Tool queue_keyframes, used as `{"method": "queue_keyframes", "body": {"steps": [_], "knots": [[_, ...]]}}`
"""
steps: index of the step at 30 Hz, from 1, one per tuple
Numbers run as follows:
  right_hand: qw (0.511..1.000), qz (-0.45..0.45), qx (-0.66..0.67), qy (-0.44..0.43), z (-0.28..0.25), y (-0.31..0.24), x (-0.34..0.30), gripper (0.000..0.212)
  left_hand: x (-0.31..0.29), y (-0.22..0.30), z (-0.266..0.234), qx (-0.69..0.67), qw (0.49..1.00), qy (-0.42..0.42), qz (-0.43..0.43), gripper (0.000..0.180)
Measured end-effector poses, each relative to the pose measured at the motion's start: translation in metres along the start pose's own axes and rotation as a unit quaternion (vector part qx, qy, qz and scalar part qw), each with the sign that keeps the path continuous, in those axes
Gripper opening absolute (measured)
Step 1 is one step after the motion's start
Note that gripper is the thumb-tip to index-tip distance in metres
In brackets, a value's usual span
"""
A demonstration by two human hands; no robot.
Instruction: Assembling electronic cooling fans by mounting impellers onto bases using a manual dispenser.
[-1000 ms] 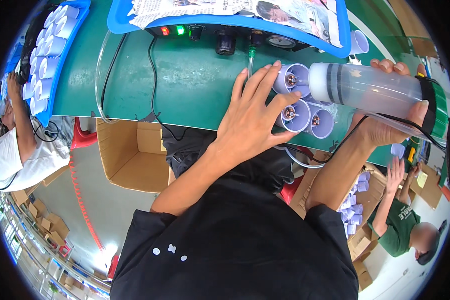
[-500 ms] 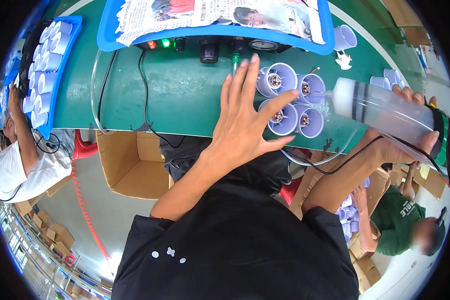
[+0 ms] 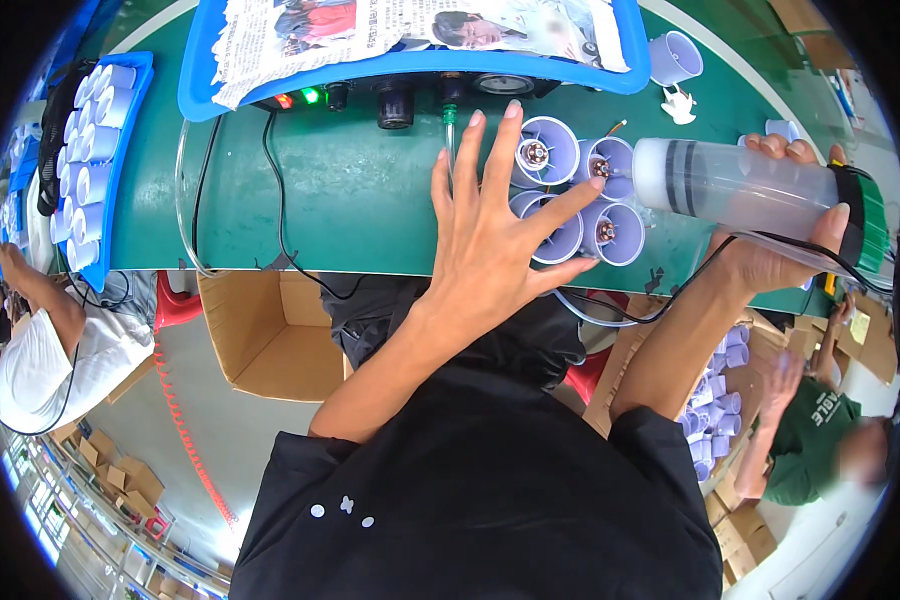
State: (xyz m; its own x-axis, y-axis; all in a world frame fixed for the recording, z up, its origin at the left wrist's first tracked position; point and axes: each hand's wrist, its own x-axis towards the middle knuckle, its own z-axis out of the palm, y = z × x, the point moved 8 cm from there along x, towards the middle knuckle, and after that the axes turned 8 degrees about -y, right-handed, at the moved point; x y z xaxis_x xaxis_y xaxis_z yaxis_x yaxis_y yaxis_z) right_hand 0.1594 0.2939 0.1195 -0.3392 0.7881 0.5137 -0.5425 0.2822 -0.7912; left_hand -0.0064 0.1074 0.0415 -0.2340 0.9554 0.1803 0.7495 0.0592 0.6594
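Four light-purple cups stand in a tight cluster on the green table, each with a small copper-coloured part inside. My right hand (image 3: 755,268) is wrapped round a large clear dispensing syringe (image 3: 745,188) with a green cap, held almost level. Its tip points left into the far right cup (image 3: 620,185); the exact contact is hidden. My left hand (image 3: 485,225) is spread with fingers apart, partly covering the near left cup (image 3: 570,235). Its index fingertip reaches the far right cup's edge. Beside its long fingers stands the far left cup (image 3: 565,150); the near right cup (image 3: 625,235) is uncovered.
A black control box (image 3: 395,108) with lights and a gauge sits beneath a newspaper-lined blue tray (image 3: 410,82). A tray of cups (image 3: 120,180) lies at left. Hoses and a black cable (image 3: 288,200) cross the table. Co-workers sit at both sides; cardboard boxes (image 3: 255,350) stand below.
My right hand has brought the syringe left, closer over the far right cup, and more level. My left hand stays spread at the cups. The right co-worker's hand has moved up.
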Motion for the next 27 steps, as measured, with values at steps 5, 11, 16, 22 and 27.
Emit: {"method": "queue_keyframes", "body": {"steps": [5, 11, 16, 22, 27], "knots": [[0.994, -0.022, -0.110, 0.017, 0.019, -0.007, 0.001, 0.065, 0.000, -0.001, 0.000, -0.007, 1.000, 0.012, 0.000, 0.065], [0.993, -0.013, -0.104, 0.044, 0.018, -0.007, -0.001, 0.066, -0.001, 0.000, -0.001, -0.009, 1.000, 0.015, 0.002, 0.066], [0.993, -0.019, -0.115, 0.032, 0.019, -0.008, 0.001, 0.067, -0.001, -0.001, 0.000, -0.006, 1.000, 0.017, 0.004, 0.067], [0.993, -0.015, -0.114, 0.036, 0.020, -0.008, 0.000, 0.068, -0.001, -0.001, -0.001, -0.003, 1.000, 0.020, 0.006, 0.068], [0.992, -0.036, -0.114, 0.042, 0.014, -0.015, 0.000, 0.066, -0.001, 0.001, 0.001, -0.002, 1.000, 0.015, 0.010, 0.069]]}}
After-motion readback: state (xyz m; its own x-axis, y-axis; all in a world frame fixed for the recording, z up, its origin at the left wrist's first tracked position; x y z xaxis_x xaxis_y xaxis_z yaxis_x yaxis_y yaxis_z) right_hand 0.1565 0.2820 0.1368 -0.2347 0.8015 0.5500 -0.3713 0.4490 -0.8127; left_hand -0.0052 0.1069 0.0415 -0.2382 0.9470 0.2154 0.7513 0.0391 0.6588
